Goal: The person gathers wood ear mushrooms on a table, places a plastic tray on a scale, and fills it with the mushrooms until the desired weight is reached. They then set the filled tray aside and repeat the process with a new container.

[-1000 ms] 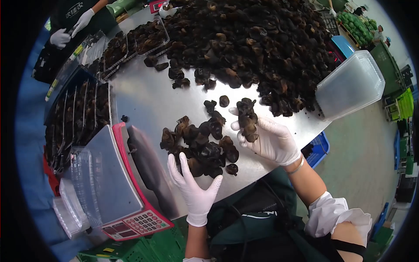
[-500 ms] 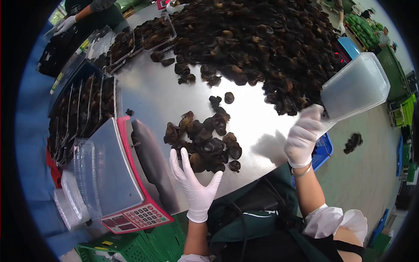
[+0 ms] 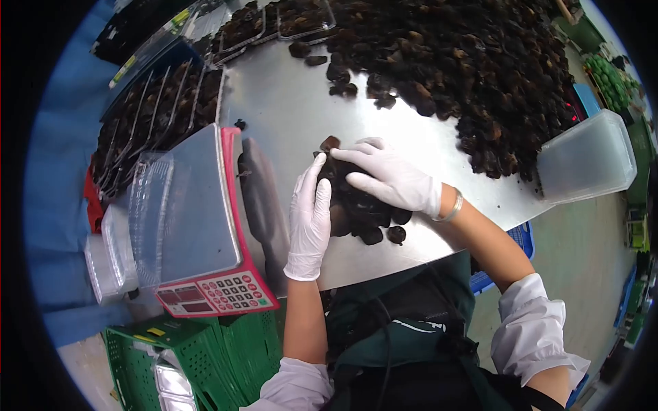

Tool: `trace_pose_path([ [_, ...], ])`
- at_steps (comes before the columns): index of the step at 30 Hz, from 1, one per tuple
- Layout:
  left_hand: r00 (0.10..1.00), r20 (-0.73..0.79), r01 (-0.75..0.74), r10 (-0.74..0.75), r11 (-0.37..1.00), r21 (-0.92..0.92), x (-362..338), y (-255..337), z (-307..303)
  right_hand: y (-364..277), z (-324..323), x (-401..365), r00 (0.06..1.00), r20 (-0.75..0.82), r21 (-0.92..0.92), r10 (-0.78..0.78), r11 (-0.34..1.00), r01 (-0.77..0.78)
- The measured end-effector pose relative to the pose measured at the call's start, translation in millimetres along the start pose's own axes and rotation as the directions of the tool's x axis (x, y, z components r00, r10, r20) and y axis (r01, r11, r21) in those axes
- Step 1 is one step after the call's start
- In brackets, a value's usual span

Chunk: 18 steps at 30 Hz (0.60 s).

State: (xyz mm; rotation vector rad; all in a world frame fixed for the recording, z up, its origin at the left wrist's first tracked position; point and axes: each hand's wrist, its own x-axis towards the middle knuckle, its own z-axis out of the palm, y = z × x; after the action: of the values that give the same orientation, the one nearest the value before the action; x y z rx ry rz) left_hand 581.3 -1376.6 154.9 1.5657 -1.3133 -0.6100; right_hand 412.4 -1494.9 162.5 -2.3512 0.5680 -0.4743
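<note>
Head view: right hand [image 3: 403,179] back, spread over dark pile [image 3: 358,209]; left hand [image 3: 310,222] open alongside, hemming it in.

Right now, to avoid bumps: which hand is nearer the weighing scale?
Left. The left hand is between the weighing scale and the small wood ear mushroom pile; the right hand lies across that pile, farther away.

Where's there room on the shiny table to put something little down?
The table looks bare between the big dark heap and the small pile, and between the right hand and the clear tubs, besides crumbs. It's crowded at the heap, the filled trays and where both hands touch the small pile.
</note>
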Motion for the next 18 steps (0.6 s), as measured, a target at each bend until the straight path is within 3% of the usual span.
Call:
trace_pose_path([
  [3, 0.993, -0.018, 0.113, -0.117, 0.982, -0.149, -8, 7, -8, 9, -15, -12, 1.0, 0.012, 0.186, -0.023, 0.982, 0.02],
  [6, 0.999, 0.014, -0.039, 0.036, 0.923, 0.383, -33, 32, -23, -2, -31, -22, 0.987, -0.001, 0.313, 0.159, 0.938, -0.151],
  [8, 0.987, 0.082, -0.16, 0.14, 0.923, 0.349, -42, 74, -55, 3, -37, -34, 0.971, -0.032, 0.287, 0.237, 0.933, -0.218],
  [10, 0.977, -0.037, -0.153, 0.212, 0.804, 0.575, -45, 86, -102, 13, -40, -49, 0.96, -0.091, 0.258, 0.265, 0.937, -0.234],
  [11, 0.94, -0.169, -0.105, 0.296, 0.724, 0.682, -38, 76, -128, 11, -43, -56, 0.958, -0.112, 0.228, 0.262, 0.946, -0.232],
  [12, 0.913, -0.309, 0.083, 0.268, 0.618, 0.782, -30, 70, -155, 6, -48, -59, 0.96, -0.099, 0.258, 0.263, 0.938, -0.231],
  [13, 0.839, -0.414, 0.248, 0.352, 0.43, 0.868, -24, 46, -178, 6, -49, -64, 0.964, -0.099, 0.297, 0.247, 0.932, -0.209],
  [14, 0.844, -0.447, 0.363, 0.296, 0.298, 0.883, -24, 11, -205, 11, -51, -69, 0.972, -0.075, 0.289, 0.221, 0.938, -0.191],
  [15, 0.889, -0.453, 0.432, -0.068, 0.457, 0.778, -20, 7, -224, 9, -52, -74, 0.972, -0.07, 0.273, 0.224, 0.942, -0.197],
  [16, 0.896, -0.39, 0.295, 0.21, 0.372, 0.88, -22, 2, -221, 7, -53, -75, 0.971, -0.067, 0.256, 0.228, 0.945, -0.204],
  [18, 0.929, -0.357, 0.364, -0.099, 0.415, 0.834, -26, 28, -195, 5, -52, -75, 0.973, -0.073, 0.253, 0.22, 0.948, -0.195],
])
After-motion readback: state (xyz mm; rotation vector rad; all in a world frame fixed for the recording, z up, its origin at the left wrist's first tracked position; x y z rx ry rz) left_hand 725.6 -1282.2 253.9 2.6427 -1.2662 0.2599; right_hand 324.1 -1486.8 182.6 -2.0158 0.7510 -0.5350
